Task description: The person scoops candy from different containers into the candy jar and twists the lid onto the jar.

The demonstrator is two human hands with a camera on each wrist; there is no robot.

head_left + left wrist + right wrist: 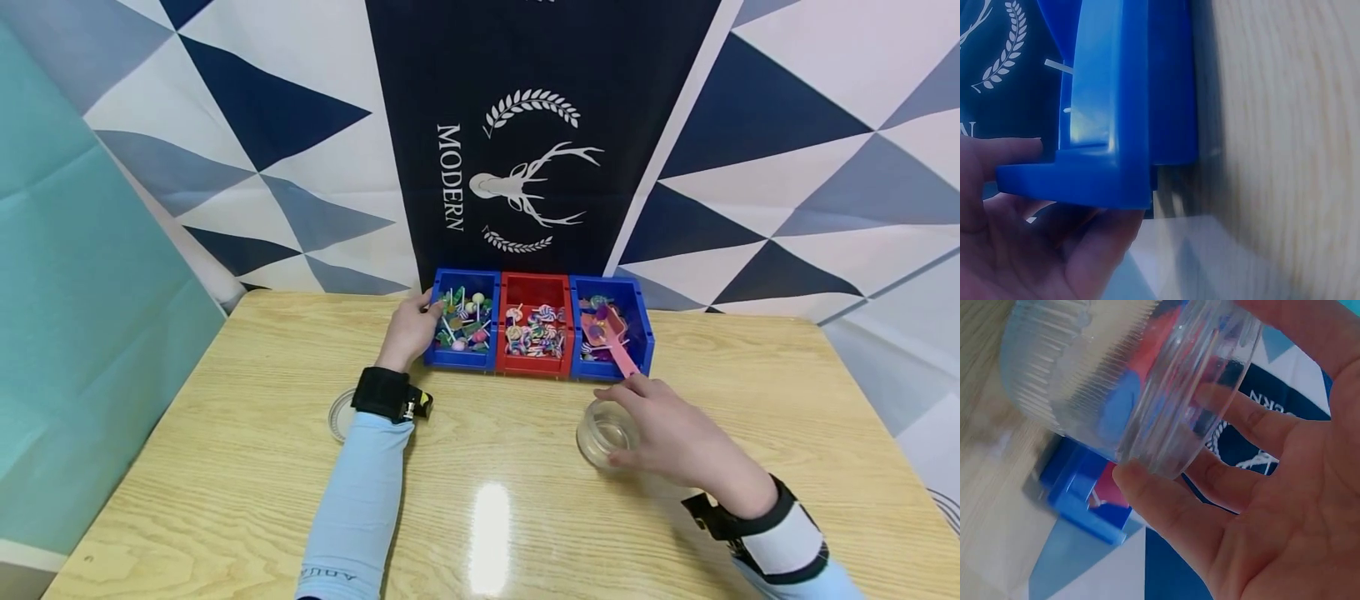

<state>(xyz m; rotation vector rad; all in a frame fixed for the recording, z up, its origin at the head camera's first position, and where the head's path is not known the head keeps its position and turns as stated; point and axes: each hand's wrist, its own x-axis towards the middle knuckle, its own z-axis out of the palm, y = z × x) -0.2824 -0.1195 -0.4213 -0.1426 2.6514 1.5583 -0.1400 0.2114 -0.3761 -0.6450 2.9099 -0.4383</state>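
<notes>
My left hand [411, 333] grips the side wall of the left blue bin [459, 360], thumb and fingers on either side of its edge in the left wrist view. Lollipops and green-wrapped candies [461, 321] fill that bin. At the right, a clear round jar [600, 435] stands on the table within the grasp of my right hand [667, 429]. The right wrist view shows thumb and fingers spread around the rim of the jar [1141, 394]. A pink scoop [618, 350] rests in the right blue bin [641, 333], its handle sticking out toward me.
Between the blue bins sits a red bin [534, 367] with swirl lollipops. A round lid [341, 415] lies beside my left wrist, partly hidden. The wooden table [487, 467] reaches back to a patterned cloth [315, 133].
</notes>
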